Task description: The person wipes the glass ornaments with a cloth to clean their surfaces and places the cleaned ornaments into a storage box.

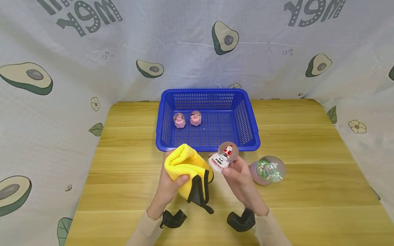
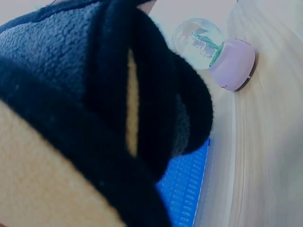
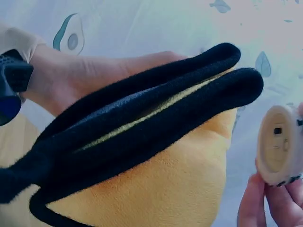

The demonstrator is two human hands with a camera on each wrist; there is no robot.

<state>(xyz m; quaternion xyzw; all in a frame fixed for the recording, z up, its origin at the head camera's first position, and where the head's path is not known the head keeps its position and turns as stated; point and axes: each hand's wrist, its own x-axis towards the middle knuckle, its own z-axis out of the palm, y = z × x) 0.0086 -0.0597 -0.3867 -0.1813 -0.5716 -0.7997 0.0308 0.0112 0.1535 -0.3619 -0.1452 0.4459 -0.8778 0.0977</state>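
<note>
In the head view my left hand point(image 1: 168, 184) grips a bunched yellow cloth point(image 1: 184, 167) with black edging, its thumb on the front. Close by on the right, my right hand point(image 1: 241, 176) holds a Santa snow globe point(image 1: 228, 151) tilted, with a white base lettered in red. A small gap separates globe and cloth. The right wrist view shows the underside of the globe's base point(image 3: 275, 144) beside the folded cloth point(image 3: 184, 175). Black edging of the cloth point(image 2: 147, 90) fills much of the left wrist view.
Behind the hands stands a blue plastic basket point(image 1: 209, 148) with two small pink snow globes point(image 1: 179, 120) inside at its left. A larger snow globe point(image 1: 271, 169) with a lilac base lies tilted on the wooden table point(image 1: 307, 191), right of my right hand. Avocado-print fabric point(image 1: 184, 41) hangs behind.
</note>
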